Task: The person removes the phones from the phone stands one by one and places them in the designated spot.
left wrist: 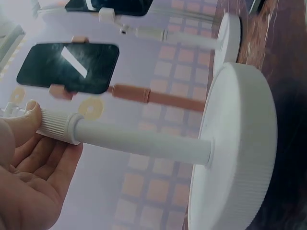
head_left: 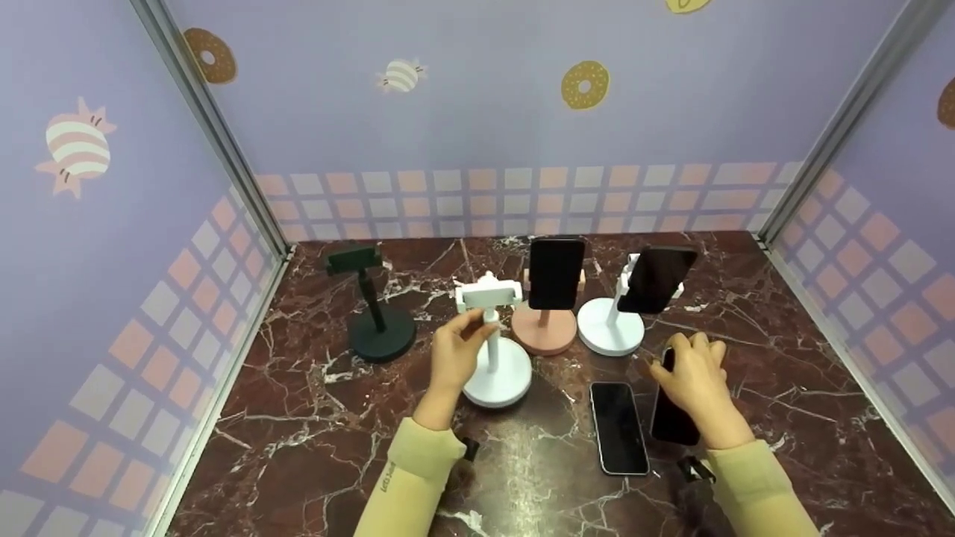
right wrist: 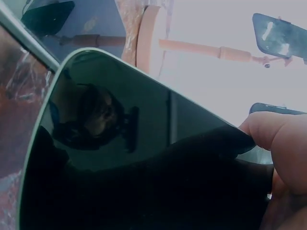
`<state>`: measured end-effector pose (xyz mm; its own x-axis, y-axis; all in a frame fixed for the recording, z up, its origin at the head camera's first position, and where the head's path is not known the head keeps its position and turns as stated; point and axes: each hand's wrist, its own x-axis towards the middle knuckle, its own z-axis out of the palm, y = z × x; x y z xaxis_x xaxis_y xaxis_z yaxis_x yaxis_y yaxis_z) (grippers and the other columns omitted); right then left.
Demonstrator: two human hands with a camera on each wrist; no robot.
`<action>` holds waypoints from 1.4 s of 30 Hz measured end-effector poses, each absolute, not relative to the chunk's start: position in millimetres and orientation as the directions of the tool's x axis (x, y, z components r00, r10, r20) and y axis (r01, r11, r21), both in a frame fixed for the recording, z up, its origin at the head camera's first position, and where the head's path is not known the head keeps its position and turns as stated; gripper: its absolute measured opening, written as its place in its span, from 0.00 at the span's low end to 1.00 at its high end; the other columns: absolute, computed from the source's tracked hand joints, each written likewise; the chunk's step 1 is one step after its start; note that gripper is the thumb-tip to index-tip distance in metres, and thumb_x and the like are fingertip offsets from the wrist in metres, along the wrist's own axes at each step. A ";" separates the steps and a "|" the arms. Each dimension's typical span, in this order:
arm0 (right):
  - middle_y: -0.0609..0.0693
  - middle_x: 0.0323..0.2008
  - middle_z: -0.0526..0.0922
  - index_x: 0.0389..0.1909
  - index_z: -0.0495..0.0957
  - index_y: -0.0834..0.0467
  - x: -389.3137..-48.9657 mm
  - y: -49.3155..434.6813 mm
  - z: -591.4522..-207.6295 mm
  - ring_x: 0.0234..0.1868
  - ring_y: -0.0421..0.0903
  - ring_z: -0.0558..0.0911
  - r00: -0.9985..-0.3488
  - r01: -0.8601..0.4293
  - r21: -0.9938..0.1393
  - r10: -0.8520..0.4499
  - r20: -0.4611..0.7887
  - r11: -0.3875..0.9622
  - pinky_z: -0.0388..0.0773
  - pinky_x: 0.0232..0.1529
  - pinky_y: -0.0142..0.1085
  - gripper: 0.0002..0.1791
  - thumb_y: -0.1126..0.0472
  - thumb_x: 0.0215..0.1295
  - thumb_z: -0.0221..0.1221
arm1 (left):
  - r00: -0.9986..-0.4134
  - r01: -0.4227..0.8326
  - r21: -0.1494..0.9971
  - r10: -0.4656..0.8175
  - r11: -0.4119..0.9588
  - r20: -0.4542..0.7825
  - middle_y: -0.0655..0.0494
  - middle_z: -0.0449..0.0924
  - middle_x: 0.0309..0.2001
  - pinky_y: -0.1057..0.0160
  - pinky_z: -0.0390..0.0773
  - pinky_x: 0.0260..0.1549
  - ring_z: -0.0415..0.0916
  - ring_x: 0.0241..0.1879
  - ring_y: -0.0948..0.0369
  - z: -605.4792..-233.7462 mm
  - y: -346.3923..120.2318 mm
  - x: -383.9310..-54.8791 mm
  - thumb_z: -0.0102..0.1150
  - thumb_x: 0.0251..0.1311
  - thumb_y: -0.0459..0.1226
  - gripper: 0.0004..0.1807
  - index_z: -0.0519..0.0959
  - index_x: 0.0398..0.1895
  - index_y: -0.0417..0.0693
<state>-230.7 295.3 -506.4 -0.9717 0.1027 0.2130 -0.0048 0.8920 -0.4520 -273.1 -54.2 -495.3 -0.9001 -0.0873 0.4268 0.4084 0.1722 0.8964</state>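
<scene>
In the head view my left hand (head_left: 453,359) grips the neck of a white phone stand (head_left: 510,380), whose holder on top carries no phone. The left wrist view shows the thumb and fingers around the ribbed collar (left wrist: 58,125) of that stand. My right hand (head_left: 695,377) holds a black-screened phone (head_left: 675,421) by its far end, low over the table. From the right wrist, this phone's dark glossy screen (right wrist: 144,167) fills much of the view, the thumb at its edge. Just left of it, another phone (head_left: 620,429) lies face up on the table.
Behind, a pink stand (head_left: 545,337) and a second white stand (head_left: 608,335) each carry a phone. A dark green stand (head_left: 382,337) with a bare holder is on the left. Patterned panels (head_left: 477,127) enclose the marbled table (head_left: 298,440) at the back and sides.
</scene>
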 end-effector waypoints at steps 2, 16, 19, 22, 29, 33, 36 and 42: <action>0.71 0.45 0.68 0.47 0.73 0.70 -231.9 296.6 -508.5 0.51 0.71 0.61 -0.979 0.000 -0.449 0.092 0.184 0.894 0.73 0.33 0.67 0.21 0.58 0.62 0.65 | -0.898 0.405 0.896 -0.107 0.181 0.427 0.33 0.88 0.43 0.66 0.86 0.45 0.86 0.42 0.43 -493.6 -60.0 -277.8 0.71 0.57 0.30 0.16 0.85 0.47 0.28; 0.73 0.47 0.70 0.49 0.73 0.72 -241.5 302.7 -522.1 0.53 0.73 0.62 -0.997 0.019 -0.416 0.051 0.065 0.909 0.74 0.38 0.71 0.24 0.58 0.59 0.62 | -0.879 0.362 0.880 -0.201 0.307 0.432 0.35 0.88 0.45 0.54 0.87 0.45 0.87 0.44 0.44 -491.3 -90.6 -322.5 0.71 0.58 0.31 0.17 0.85 0.49 0.30; 0.74 0.47 0.70 0.49 0.74 0.72 -243.5 303.9 -524.5 0.53 0.74 0.62 -0.997 0.015 -0.406 0.042 0.058 0.914 0.74 0.38 0.72 0.24 0.58 0.58 0.63 | -0.887 0.335 0.887 -0.211 0.317 0.411 0.36 0.88 0.46 0.54 0.87 0.46 0.87 0.45 0.44 -493.6 -95.6 -330.7 0.71 0.60 0.32 0.17 0.85 0.49 0.31; 0.74 0.48 0.70 0.50 0.74 0.72 -244.8 304.3 -526.5 0.53 0.75 0.62 -0.999 0.010 -0.392 0.028 0.042 0.920 0.74 0.39 0.73 0.25 0.58 0.58 0.63 | -0.893 0.320 0.895 -0.217 0.310 0.395 0.35 0.88 0.47 0.53 0.88 0.46 0.87 0.46 0.44 -495.6 -100.2 -337.6 0.71 0.60 0.32 0.17 0.85 0.50 0.32; 0.75 0.50 0.71 0.54 0.73 0.73 -248.0 304.4 -530.7 0.56 0.77 0.63 -0.999 -0.006 -0.363 -0.019 -0.031 0.932 0.75 0.41 0.75 0.29 0.57 0.57 0.64 | -0.904 0.301 0.903 -0.211 0.306 0.373 0.34 0.87 0.47 0.57 0.88 0.44 0.86 0.45 0.45 -498.4 -108.7 -350.1 0.69 0.62 0.31 0.17 0.84 0.52 0.30; 0.76 0.51 0.71 0.58 0.72 0.74 -251.6 306.1 -532.2 0.55 0.76 0.64 -0.996 -0.010 -0.345 -0.041 -0.085 0.939 0.75 0.42 0.74 0.32 0.56 0.57 0.64 | -0.911 0.303 0.916 -0.201 0.263 0.359 0.34 0.87 0.48 0.62 0.88 0.43 0.87 0.46 0.46 -500.0 -112.9 -357.3 0.68 0.63 0.30 0.16 0.84 0.52 0.30; 0.76 0.49 0.73 0.58 0.72 0.75 -254.1 306.8 -533.2 0.51 0.73 0.66 -0.992 -0.032 -0.331 -0.071 -0.106 0.943 0.75 0.45 0.69 0.33 0.57 0.57 0.64 | -0.911 0.317 0.921 -0.199 0.227 0.362 0.33 0.87 0.49 0.64 0.88 0.43 0.87 0.46 0.46 -500.3 -115.4 -362.2 0.67 0.64 0.29 0.16 0.83 0.53 0.29; 0.76 0.46 0.76 0.59 0.72 0.78 -260.7 306.6 -538.8 0.45 0.68 0.67 -0.982 -0.099 -0.324 -0.145 -0.120 0.941 0.65 0.52 0.60 0.35 0.57 0.56 0.64 | -0.907 0.309 0.917 -0.212 0.251 0.363 0.32 0.86 0.49 0.63 0.88 0.43 0.87 0.46 0.47 -501.8 -119.4 -367.3 0.67 0.64 0.29 0.16 0.83 0.53 0.28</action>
<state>-260.7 306.6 -538.8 -0.9821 -0.1451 -0.1198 -0.0994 0.9408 -0.3240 -367.3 -119.4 -501.8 -0.9073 -0.2117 0.3633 0.3088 0.2507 0.9175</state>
